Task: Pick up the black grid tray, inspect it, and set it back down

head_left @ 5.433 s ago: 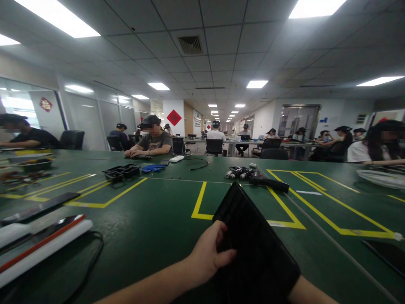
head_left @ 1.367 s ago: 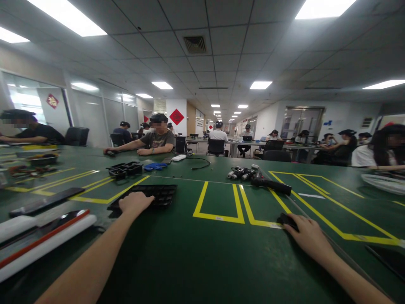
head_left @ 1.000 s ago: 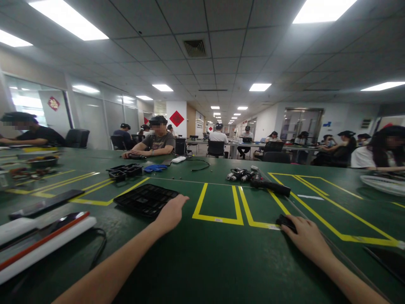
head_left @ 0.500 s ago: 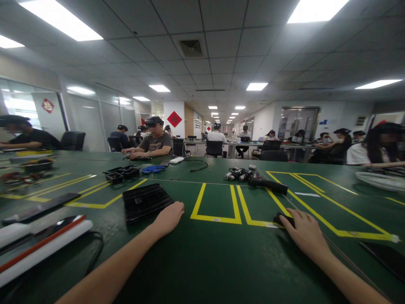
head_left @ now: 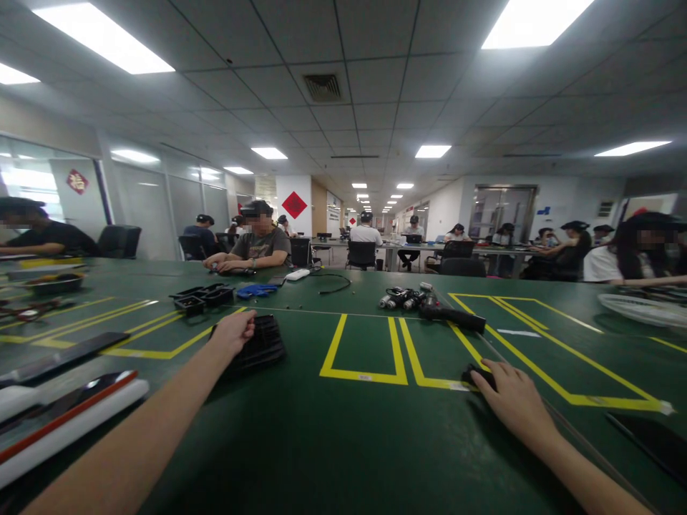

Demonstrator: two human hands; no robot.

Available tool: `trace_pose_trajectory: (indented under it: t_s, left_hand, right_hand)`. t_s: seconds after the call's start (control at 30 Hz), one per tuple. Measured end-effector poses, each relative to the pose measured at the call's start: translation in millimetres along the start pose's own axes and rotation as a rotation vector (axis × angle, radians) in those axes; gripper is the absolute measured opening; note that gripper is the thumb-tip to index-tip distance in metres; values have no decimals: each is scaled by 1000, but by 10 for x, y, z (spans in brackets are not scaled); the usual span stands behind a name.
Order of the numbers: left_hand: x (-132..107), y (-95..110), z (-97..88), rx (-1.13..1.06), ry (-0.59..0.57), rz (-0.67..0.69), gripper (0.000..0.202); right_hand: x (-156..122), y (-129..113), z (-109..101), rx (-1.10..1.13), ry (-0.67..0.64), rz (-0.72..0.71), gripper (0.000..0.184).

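Observation:
My left hand point(head_left: 236, 333) reaches over a black plastic tray-like piece point(head_left: 267, 342) with a ribbed inside, which lies on the green table point(head_left: 333, 436). Its fingers are curled closed; whether anything small is between them is hidden. My right hand point(head_left: 512, 392) rests on the table at the right, its fingers closed on a small dark object point(head_left: 474, 375). Most of that object is covered by the hand, so I cannot tell its kind. Beyond the right hand lie a black tube-like handle point(head_left: 456, 319) and a cluster of metal-and-black parts point(head_left: 405, 296).
Yellow tape outlines point(head_left: 365, 378) mark the table. Black open boxes point(head_left: 201, 297), a blue glove-like item point(head_left: 256, 290) and a white device point(head_left: 297, 274) lie farther back. Long white and orange pieces point(head_left: 80, 422) are at the left, a dark flat slab point(head_left: 647, 438) at the right. A person point(head_left: 260, 247) sits opposite.
My left hand has moved left and away from me, from the tray-like piece's right side to over its left part. The right hand stays in place, still closed on the dark object.

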State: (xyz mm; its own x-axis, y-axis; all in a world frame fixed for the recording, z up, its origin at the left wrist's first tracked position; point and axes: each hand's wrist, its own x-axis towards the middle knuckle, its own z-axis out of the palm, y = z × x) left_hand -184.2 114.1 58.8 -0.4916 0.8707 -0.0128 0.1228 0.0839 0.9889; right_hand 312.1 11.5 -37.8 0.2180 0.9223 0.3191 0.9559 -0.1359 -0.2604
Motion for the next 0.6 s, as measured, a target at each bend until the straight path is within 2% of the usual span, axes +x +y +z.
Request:
trace_pose_trajectory:
  t_s: [0.13, 0.23, 0.43, 0.53, 0.6]
  left_hand:
    - [251, 2, -393, 496, -93, 35, 33]
    - [356, -72, -510, 765, -180, 49, 32]
    - [397, -107, -499, 1042, -299, 133, 31]
    - [306, -66, -457, 1058, -312, 230, 18]
    - [191, -41, -367, 1022, -309, 317, 11]
  right_hand:
    - [-11, -40, -34, -2, -23, 8, 63]
    - [-17, -60, -43, -21, -14, -6, 60]
    - [0, 11, 24, -2, -12, -15, 56]
    - [2, 37, 12, 96, -26, -16, 53]
    - [-14, -6, -40, 186, -21, -29, 52]
